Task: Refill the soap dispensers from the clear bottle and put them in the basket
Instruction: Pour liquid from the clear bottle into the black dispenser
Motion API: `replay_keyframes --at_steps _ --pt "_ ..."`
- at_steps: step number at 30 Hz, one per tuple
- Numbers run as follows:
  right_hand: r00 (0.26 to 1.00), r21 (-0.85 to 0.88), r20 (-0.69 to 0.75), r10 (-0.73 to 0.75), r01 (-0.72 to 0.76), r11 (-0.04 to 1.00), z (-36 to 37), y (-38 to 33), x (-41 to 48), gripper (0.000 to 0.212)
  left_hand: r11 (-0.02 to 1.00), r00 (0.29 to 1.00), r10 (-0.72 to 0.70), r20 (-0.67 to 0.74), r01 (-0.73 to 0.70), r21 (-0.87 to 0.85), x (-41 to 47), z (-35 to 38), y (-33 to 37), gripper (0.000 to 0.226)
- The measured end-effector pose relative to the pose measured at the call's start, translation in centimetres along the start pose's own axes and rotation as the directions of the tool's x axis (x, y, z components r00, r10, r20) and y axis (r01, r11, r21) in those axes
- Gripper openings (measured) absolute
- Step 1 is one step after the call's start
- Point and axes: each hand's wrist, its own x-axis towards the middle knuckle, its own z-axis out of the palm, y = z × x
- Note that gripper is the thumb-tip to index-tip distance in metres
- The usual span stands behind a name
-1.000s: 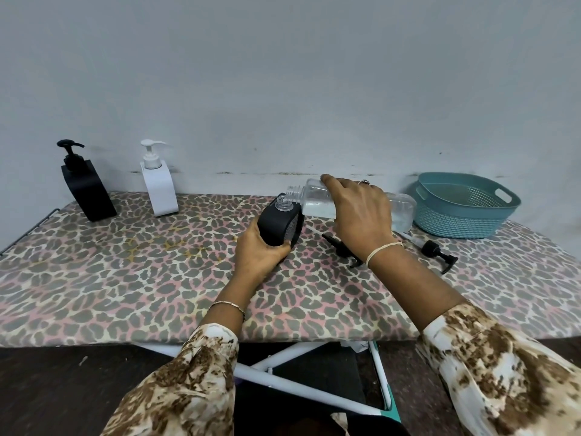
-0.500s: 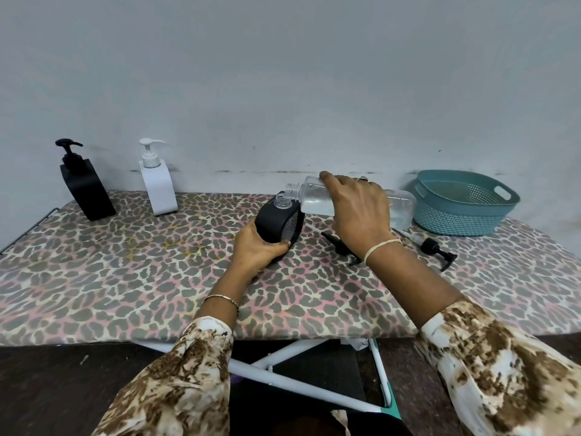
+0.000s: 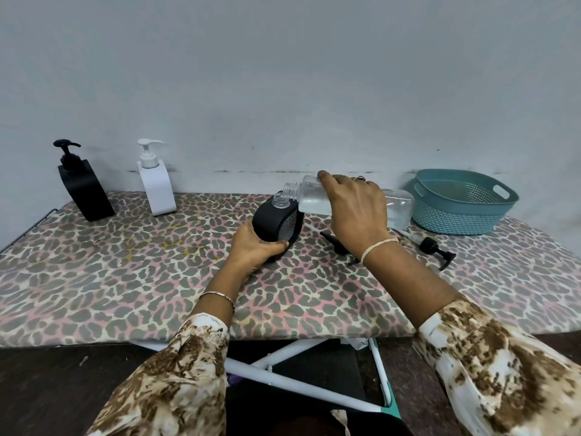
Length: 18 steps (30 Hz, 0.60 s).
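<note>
My left hand [image 3: 255, 247] grips a black dispenser [image 3: 274, 221] with a clear open neck, tilted on the board. My right hand [image 3: 356, 209] holds the clear bottle [image 3: 399, 204] on its side, its open mouth right above the dispenser's neck. Clear liquid lies in the bottle. Two black pump heads lie on the board: one [image 3: 336, 243] partly hidden under my right wrist, the other pump head [image 3: 435, 250] further right. A black dispenser with pump [image 3: 83, 184] and a white dispenser with pump [image 3: 155, 184] stand at the back left. The teal basket [image 3: 462, 206] sits at the back right.
All stands on an ironing board with a leopard-print cover [image 3: 125, 278] against a grey wall. White board legs [image 3: 283, 382] and a dark floor show below the front edge.
The view shifted a little. Both hands stay in place, with the clear bottle's mouth held over the black dispenser's neck.
</note>
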Motion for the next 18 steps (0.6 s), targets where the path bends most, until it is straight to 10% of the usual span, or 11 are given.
replay_keyframes --at_steps 18 --pt "1.0 0.002 -0.005 -0.013 0.013 1.0 -0.32 -0.14 -0.02 0.06 0.998 0.999 -0.034 0.025 0.035 -0.05 0.09 -0.15 0.03 0.067"
